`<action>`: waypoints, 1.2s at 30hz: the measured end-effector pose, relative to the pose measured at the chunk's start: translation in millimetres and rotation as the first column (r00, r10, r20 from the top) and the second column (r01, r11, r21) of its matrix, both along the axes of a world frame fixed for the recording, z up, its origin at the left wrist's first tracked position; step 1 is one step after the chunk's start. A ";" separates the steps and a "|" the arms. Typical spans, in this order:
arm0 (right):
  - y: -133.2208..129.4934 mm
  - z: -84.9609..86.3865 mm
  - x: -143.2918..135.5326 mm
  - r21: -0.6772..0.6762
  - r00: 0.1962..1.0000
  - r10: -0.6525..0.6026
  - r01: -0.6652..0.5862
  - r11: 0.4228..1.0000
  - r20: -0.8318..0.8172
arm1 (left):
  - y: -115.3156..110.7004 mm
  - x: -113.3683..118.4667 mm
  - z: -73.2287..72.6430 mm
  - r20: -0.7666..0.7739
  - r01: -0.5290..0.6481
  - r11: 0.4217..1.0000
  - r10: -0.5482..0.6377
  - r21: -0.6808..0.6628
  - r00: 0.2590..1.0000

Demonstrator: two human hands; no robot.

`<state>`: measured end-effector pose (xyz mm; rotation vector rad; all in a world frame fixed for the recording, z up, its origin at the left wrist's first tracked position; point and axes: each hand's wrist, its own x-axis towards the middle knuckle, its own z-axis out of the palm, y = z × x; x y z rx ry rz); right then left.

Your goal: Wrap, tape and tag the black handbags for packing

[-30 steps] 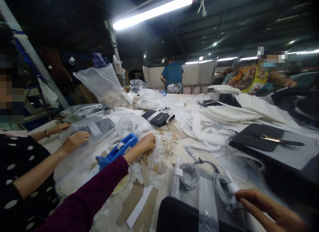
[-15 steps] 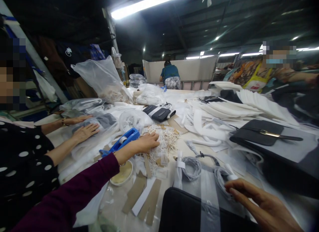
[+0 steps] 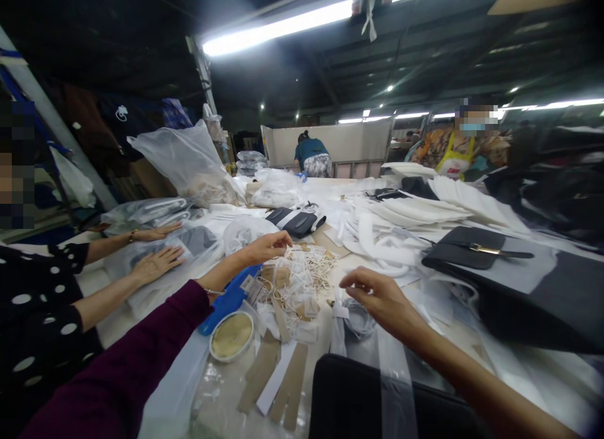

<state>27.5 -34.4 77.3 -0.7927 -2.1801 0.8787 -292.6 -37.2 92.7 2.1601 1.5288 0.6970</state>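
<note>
My left hand [image 3: 274,243], in a purple sleeve, is over the far left edge of a pile of white strings and tags [image 3: 302,275]. Its fingers are drawn together; anything between them is too small to make out. To the right of the pile my right hand [image 3: 377,297] hovers with loosely bent fingers apart, holding nothing visible. Beneath it a coiled grey cord [image 3: 359,322] is partly hidden. At the near edge lies a black bag [image 3: 349,395] with clear plastic across it. A blue tape dispenser [image 3: 231,300] sits under my left forearm.
A round tub [image 3: 231,336] and cardboard strips [image 3: 283,388] lie near the front. Another person's hands [image 3: 158,263] rest on plastic-wrapped goods at left. A black bag with a gold clasp [image 3: 476,247] and white foam sheets [image 3: 476,203] are at right. Two people stand farther back.
My left hand has lifted off the string pile and moved slightly away and left. My right hand has moved left and forward from the near right. The view has shifted a little.
</note>
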 end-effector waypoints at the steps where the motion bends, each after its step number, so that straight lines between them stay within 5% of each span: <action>1: 3.8 -2.5 -12.7 -0.015 1.000 0.027 -0.027 1.000 0.000 | -1.8 1.4 -0.6 -0.066 0.030 0.999 -0.031 -0.016 0.997; 7: 11.5 -29.0 -65.4 -0.051 0.986 0.114 -0.109 0.993 0.120 | -19.5 14.5 -48.5 -0.525 0.202 0.979 -0.185 -0.024 0.831; 9: 10.7 -36.9 -74.4 -0.058 0.980 0.130 -0.122 0.991 0.148 | -22.5 16.1 -63.4 -0.543 0.210 0.978 -0.179 -0.006 0.820; 12: 11.6 -45.6 -84.9 -0.081 0.980 0.130 -0.119 0.990 0.149 | -19.4 12.0 -68.5 -0.354 0.179 0.984 -0.168 -0.001 0.920; 19: 29.2 -53.5 -117.2 -0.161 0.999 -0.024 0.030 0.987 0.041 | -9.5 -2.3 -34.9 0.085 0.015 0.999 -0.018 0.031 0.996; 21: 33.4 -50.9 -126.0 -0.210 1.000 -0.028 0.028 0.977 0.002 | -13.1 -0.3 -23.9 0.306 0.000 1.000 -0.007 0.023 0.952; 25: 35.5 -39.2 -131.2 -0.304 0.995 0.031 -0.060 0.951 -0.097 | -23.4 9.1 -3.4 0.671 0.043 0.999 -0.024 -0.011 0.741; 31: 33.9 -22.3 -116.6 -0.357 0.941 0.063 -0.188 0.915 -0.333 | -31.6 31.7 22.1 0.779 0.148 0.989 -0.079 -0.018 0.622; 34: 34.6 -10.5 -103.0 -0.244 0.967 0.005 -0.070 0.967 -0.256 | -33.8 44.2 31.4 0.787 0.166 0.986 -0.096 -0.008 0.610; 36: 35.2 2.5 -89.3 -0.044 0.983 -0.080 0.074 0.996 -0.166 | -35.3 50.0 35.6 0.781 0.131 0.991 -0.076 -0.008 0.620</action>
